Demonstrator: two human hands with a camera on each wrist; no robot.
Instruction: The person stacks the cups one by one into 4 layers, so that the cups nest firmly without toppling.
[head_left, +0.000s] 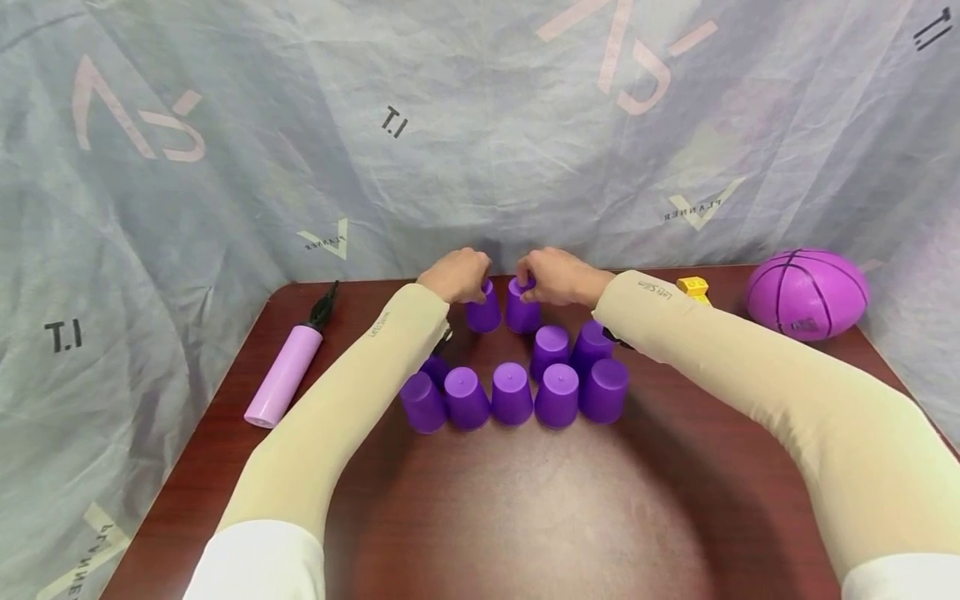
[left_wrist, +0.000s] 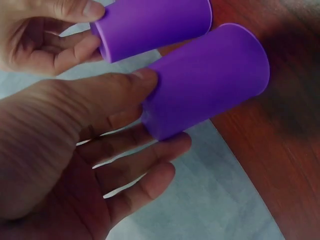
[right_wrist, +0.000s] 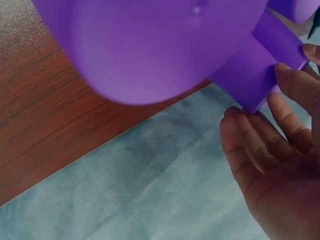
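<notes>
At the far edge of the table, my left hand (head_left: pixel 459 275) pinches the base of an upside-down purple cup (head_left: pixel 483 312) between thumb and fingers. Close to its right, my right hand (head_left: pixel 558 275) grips a matching cup (head_left: pixel 523 315) the same way. The left wrist view shows the left thumb on that cup's side (left_wrist: pixel 215 80), its rim towards the tabletop. Nearer me stands a curved row of several upturned purple cups (head_left: pixel 512 395). Two more cups (head_left: pixel 551 350) stand behind its right end; another (head_left: pixel 435 367) is partly hidden by the left arm.
A pink hand pump (head_left: pixel 285 375) with a black nozzle lies on the left of the brown table (head_left: pixel 525 517). At the back right are yellow blocks (head_left: pixel 693 288) and a purple ball (head_left: pixel 807 293). A printed grey sheet (head_left: pixel 480 167) hangs behind the table.
</notes>
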